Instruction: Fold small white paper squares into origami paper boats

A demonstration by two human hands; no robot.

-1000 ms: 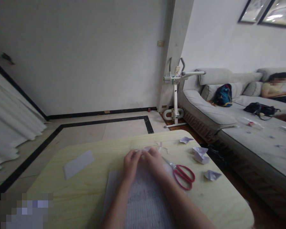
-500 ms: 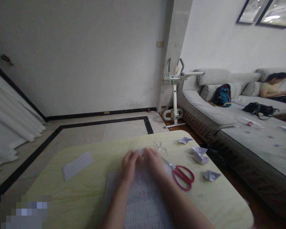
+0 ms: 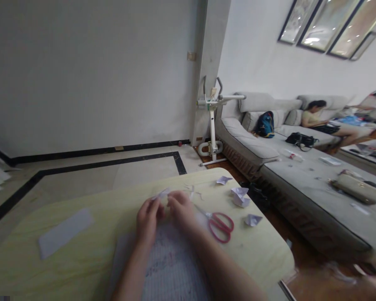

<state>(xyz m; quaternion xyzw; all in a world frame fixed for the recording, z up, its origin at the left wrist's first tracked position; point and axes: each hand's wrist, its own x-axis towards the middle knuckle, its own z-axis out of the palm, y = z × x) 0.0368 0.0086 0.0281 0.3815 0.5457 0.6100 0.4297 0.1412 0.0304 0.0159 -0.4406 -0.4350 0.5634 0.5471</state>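
Observation:
My left hand (image 3: 148,215) is closed on a small piece of folded white paper (image 3: 161,194), whose edge shows above the fingers. Just to its right is my right hand (image 3: 181,209), its fingers curled inward, a narrow gap from the left; whatever lies within them is hidden. Under my forearms lies a lined sheet with handwriting (image 3: 163,263). Scissors with red handles (image 3: 221,227) rest beside my right wrist. Several folded paper pieces (image 3: 240,196) stand along the table's right side, and thin paper scraps (image 3: 192,191) lie beyond my right hand.
A blank white paper strip (image 3: 65,233) lies on the left of the pale wooden table (image 3: 113,217). Past the table's right edge is a grey sofa (image 3: 301,184) with bags on it. Two people sit farther back. White exercise equipment (image 3: 212,129) stands by the wall.
The view has turned to the right. My hands, close together before, have drawn slightly apart, and the folded paper now shows above my left fingers.

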